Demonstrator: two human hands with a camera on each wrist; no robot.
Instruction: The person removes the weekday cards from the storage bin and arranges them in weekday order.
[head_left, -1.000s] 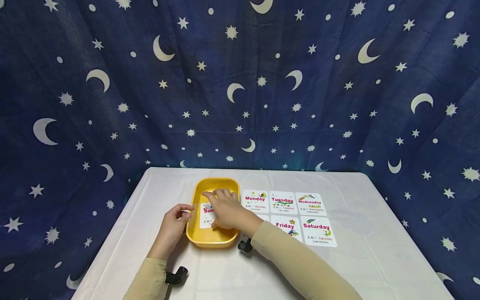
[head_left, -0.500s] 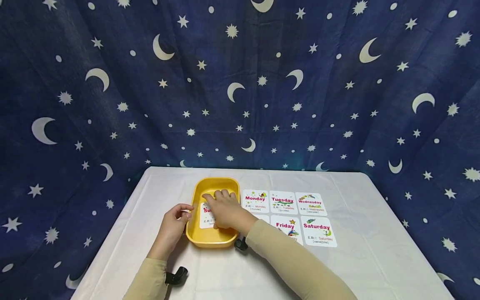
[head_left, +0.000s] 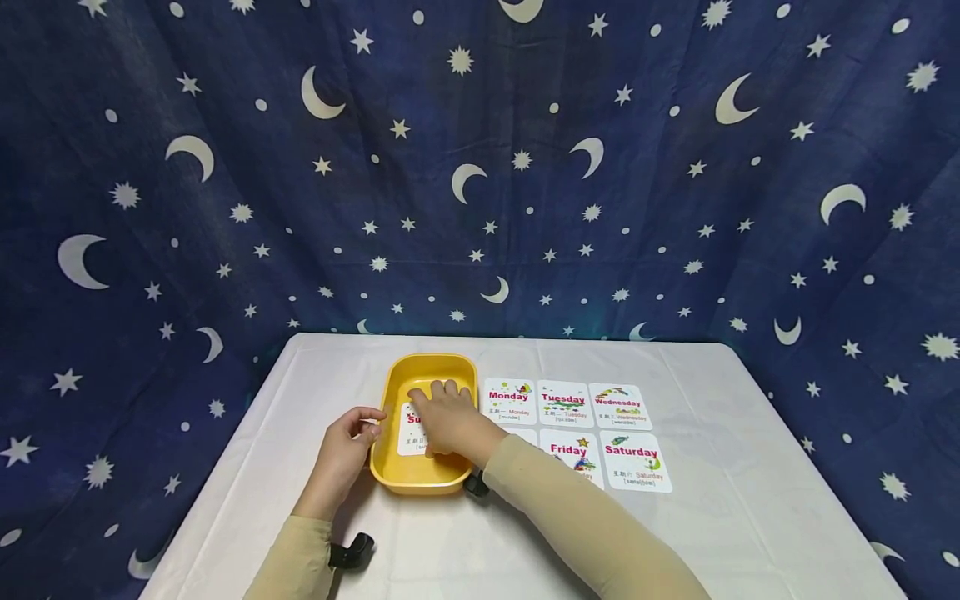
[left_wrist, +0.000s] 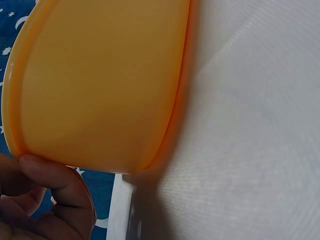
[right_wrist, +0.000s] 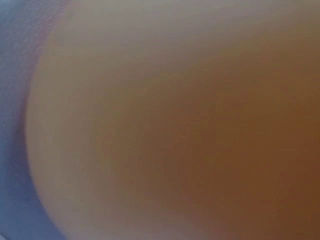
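A yellow plastic tray [head_left: 426, 479] stands on the left part of the table. Inside it lies a white Sunday word card [head_left: 408, 435], its right part covered by my right hand [head_left: 453, 427]. That hand reaches in from the right, fingers spread over the card; its contact with the card is hidden. At the tray's left side, my left hand [head_left: 339, 460] pinches the rim. The left wrist view shows its thumb and fingers [left_wrist: 55, 180] at the rim of the tray [left_wrist: 100, 85]. A blurred yellow surface fills most of the right wrist view.
To the right of the tray lie Monday [head_left: 510, 402], Tuesday [head_left: 566, 405], Wednesday [head_left: 621, 407], Friday [head_left: 570, 454] and Saturday [head_left: 636, 462] cards in two rows. Another card is mostly hidden by the right arm. A white cloth [head_left: 750, 500] covers the table, before a starry blue curtain [head_left: 525, 208].
The right forearm has shifted slightly left, and the right hand has turned a little over the card. The left hand and tray keep their places.
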